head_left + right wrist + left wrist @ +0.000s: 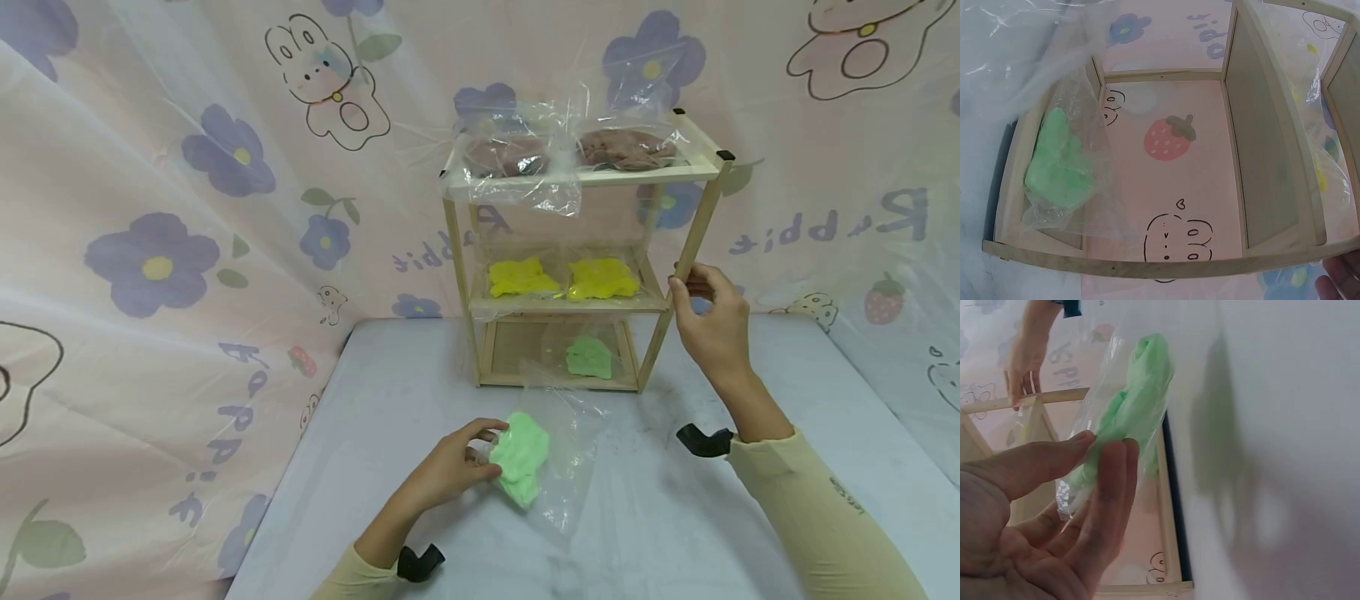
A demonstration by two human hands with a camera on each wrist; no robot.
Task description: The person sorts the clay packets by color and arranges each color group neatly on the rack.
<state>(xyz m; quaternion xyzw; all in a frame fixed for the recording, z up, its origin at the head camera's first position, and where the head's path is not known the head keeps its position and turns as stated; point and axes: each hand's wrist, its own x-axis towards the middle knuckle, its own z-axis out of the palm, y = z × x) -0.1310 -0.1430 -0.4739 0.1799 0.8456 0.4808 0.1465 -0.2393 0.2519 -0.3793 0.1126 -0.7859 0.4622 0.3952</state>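
In the head view my left hand [450, 467] pinches a clear plastic bag [566, 467] holding a light green lump of soft clay [520, 457], held in front of the shelf. The left wrist view shows thumb and fingers gripping the bag's end, with the green clay [1141, 394] tilted upward. At the shelf's right side, my right hand [712, 317] holds the wooden post [693, 229] between thumb and fingers, level with the middle board. Another bagged green lump [588, 357] lies on the bottom shelf, toward its right side.
The three-tier wooden shelf [566, 307] stands at the table's back. Two bagged yellow lumps [602, 278] lie on its middle board; two bagged brown lumps [628, 148] lie on top. A patterned curtain [157, 350] hangs behind and left of the white table [360, 392].
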